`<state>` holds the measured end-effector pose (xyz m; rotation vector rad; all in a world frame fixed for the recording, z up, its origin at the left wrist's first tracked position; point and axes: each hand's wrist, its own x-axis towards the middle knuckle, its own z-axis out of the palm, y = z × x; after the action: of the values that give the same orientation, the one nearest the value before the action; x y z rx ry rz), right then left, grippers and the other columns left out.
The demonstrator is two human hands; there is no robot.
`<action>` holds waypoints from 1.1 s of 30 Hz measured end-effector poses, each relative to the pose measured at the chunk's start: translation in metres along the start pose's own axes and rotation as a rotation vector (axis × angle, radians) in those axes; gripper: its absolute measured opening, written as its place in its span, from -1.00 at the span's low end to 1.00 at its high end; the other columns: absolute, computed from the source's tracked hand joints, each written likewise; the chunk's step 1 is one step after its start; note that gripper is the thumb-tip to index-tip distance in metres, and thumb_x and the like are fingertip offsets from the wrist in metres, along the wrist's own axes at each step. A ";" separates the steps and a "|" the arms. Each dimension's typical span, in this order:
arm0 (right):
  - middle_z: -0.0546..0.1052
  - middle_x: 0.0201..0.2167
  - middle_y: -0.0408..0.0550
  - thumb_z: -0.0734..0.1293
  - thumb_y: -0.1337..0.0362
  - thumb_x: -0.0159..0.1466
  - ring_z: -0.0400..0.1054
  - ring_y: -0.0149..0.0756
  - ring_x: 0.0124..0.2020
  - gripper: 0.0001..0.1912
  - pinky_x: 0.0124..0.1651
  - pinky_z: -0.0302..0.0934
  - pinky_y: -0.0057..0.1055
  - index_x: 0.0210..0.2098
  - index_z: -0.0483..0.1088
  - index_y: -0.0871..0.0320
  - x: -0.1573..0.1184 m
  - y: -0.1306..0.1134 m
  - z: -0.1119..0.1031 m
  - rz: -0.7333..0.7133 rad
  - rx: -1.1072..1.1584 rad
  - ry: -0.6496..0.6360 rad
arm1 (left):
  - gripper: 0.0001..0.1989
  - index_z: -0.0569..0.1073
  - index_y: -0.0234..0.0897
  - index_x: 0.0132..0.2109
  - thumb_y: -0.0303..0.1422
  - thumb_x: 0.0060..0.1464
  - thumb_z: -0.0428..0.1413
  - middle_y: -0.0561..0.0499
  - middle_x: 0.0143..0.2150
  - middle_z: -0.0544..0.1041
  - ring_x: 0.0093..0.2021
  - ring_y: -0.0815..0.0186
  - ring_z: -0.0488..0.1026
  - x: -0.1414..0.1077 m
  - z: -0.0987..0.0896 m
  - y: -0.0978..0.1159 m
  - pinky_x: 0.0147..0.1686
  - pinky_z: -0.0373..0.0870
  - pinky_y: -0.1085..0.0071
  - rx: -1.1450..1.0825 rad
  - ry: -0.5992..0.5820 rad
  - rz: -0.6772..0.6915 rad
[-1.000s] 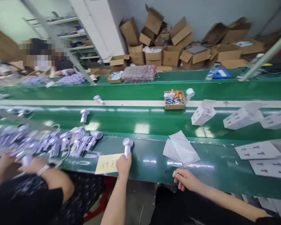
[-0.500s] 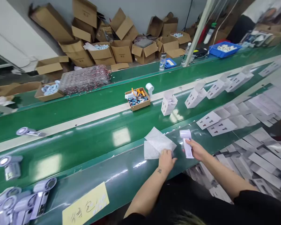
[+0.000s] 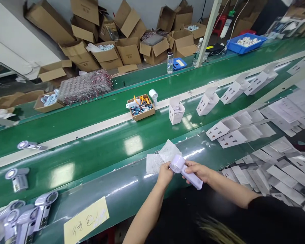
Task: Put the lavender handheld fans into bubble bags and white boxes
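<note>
A lilac handheld fan (image 3: 193, 177) is held in front of my body, its round head tilted up to the left. My right hand (image 3: 197, 170) is wrapped round its handle. At the fan's head, my left hand (image 3: 165, 173) has its fingers closed; the head partly hides the fingertips. Just behind the left hand, white translucent wrapping sheets (image 3: 154, 162) lie on the green work surface (image 3: 124, 179).
More lilac fans (image 3: 44, 206) pile up at the lower left, near a yellow handwritten paper (image 3: 86, 220). Open white boxes (image 3: 176, 113) stand on the belt. Folded cartons (image 3: 259, 179) lie at right. A parts box (image 3: 143, 116) sits mid-belt.
My left hand has left the wrapping sheets and moved to the fan's head. The fan has come left and nearer my body in my right hand, now tilted. The camera view has shifted slightly.
</note>
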<state>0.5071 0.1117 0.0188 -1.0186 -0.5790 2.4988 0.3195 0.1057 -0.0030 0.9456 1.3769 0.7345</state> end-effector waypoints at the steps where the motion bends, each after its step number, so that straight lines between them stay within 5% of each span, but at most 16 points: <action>1: 0.44 -0.35 -0.09 0.45 0.29 -0.05 0.41 -0.32 -0.41 -0.44 -0.47 0.36 -0.42 -0.07 0.26 0.14 0.001 -0.003 0.001 0.011 -0.019 -0.013 | -0.93 0.43 -0.35 -0.58 -0.43 -0.25 0.14 0.06 -0.62 0.40 -0.54 0.37 0.31 -0.002 0.001 0.001 -0.50 0.21 0.47 -0.093 0.029 -0.063; 4: 0.45 -0.33 -0.08 0.45 0.33 -0.06 0.40 -0.33 -0.38 -0.49 -0.47 0.34 -0.48 -0.11 0.30 0.18 -0.005 -0.008 -0.002 0.030 -0.091 -0.023 | -0.83 0.38 -0.34 -0.58 -0.34 -0.30 0.19 0.10 -0.68 0.31 -0.64 0.44 0.20 -0.006 0.001 0.000 -0.58 0.13 0.48 -0.257 0.132 -0.185; 7: 0.43 -0.32 -0.12 0.45 0.36 -0.08 0.36 -0.38 -0.38 -0.53 -0.48 0.32 -0.51 -0.18 0.31 0.18 -0.017 -0.006 -0.003 0.038 -0.138 0.069 | -0.76 0.40 -0.33 -0.51 -0.21 -0.18 0.16 0.09 -0.64 0.31 -0.62 0.45 0.20 -0.012 -0.002 0.003 -0.54 0.15 0.47 -0.274 0.192 -0.150; 13: 0.43 -0.37 -0.15 0.44 0.37 -0.10 0.35 -0.38 -0.48 -0.59 -0.55 0.32 -0.44 -0.28 0.24 0.15 -0.027 0.006 0.005 0.027 -0.075 0.245 | -0.81 0.48 -0.27 -0.37 -0.34 0.11 0.00 -0.01 -0.44 0.42 -0.35 0.33 0.34 -0.046 -0.006 0.007 -0.29 0.27 0.39 0.430 0.085 0.543; 20: 0.44 -0.47 -0.08 0.37 0.32 0.04 0.39 -0.29 -0.47 -0.72 -0.59 0.33 -0.41 -0.30 0.21 0.16 -0.036 0.020 0.016 -0.033 0.090 0.407 | -0.79 0.41 -0.31 -0.35 -0.49 0.14 -0.10 -0.08 -0.40 0.41 -0.31 0.25 0.35 -0.044 -0.004 -0.005 -0.29 0.31 0.32 0.832 0.199 0.618; 24: 0.43 -0.52 -0.12 0.33 0.38 0.05 0.37 -0.32 -0.56 -0.73 -0.63 0.30 -0.43 -0.28 0.20 0.16 -0.035 0.024 0.024 -0.111 0.095 0.449 | -0.82 0.41 -0.28 -0.35 -0.53 0.05 -0.08 -0.08 -0.38 0.43 -0.29 0.24 0.35 -0.051 0.019 0.003 -0.23 0.30 0.30 0.797 -0.090 0.715; 26: 0.42 -0.53 -0.16 0.32 0.40 0.05 0.35 -0.35 -0.61 -0.71 -0.61 0.31 -0.39 -0.25 0.18 0.14 -0.032 0.027 0.027 -0.142 0.084 0.505 | -0.85 0.40 -0.28 -0.36 -0.50 0.03 -0.05 -0.04 -0.40 0.43 -0.32 0.28 0.36 -0.052 0.027 0.009 -0.26 0.29 0.34 0.618 -0.222 0.630; 30: 0.43 -0.51 -0.14 0.30 0.29 0.14 0.39 -0.34 -0.54 -0.79 -0.48 0.36 -0.33 -0.30 0.15 0.13 -0.032 0.030 0.024 -0.102 0.155 0.570 | -0.86 0.36 -0.30 -0.38 -0.31 0.03 0.00 0.12 -0.58 0.32 -0.57 0.44 0.23 -0.039 0.029 0.030 -0.51 0.19 0.50 0.164 -0.172 0.185; 33: 0.38 -0.58 -0.18 0.28 0.23 0.16 0.33 -0.38 -0.58 -0.83 -0.54 0.27 -0.44 -0.39 0.17 0.14 -0.047 0.025 0.016 -0.070 0.081 0.609 | -0.77 0.36 -0.33 -0.40 -0.22 -0.05 0.10 0.17 -0.63 0.27 -0.65 0.51 0.12 -0.031 0.032 0.048 -0.62 0.04 0.56 0.039 -0.228 0.063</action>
<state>0.5223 0.0642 0.0428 -1.5942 -0.3111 1.9770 0.3533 0.0970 0.0520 1.0731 1.1695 0.6285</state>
